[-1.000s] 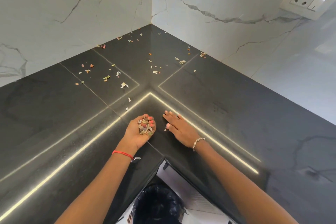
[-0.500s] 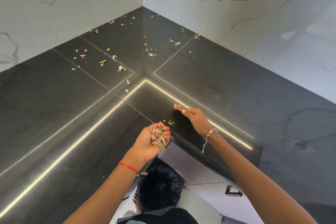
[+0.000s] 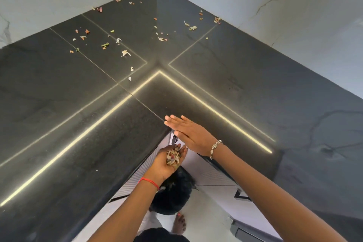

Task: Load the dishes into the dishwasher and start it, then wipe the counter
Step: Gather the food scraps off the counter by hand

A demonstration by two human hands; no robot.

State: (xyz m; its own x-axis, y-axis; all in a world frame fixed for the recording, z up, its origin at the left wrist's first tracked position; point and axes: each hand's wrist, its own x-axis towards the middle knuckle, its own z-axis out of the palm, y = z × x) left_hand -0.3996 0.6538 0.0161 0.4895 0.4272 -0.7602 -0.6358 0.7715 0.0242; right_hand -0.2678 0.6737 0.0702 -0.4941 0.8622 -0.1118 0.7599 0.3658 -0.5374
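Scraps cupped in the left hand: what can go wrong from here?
1. The left hand only cups the scraps, heaped loosely; some may spill beside the bin bag, near the bare foot.
2. Loose bits lie scattered toward the back corner of the counter; they could be missed before wiping.
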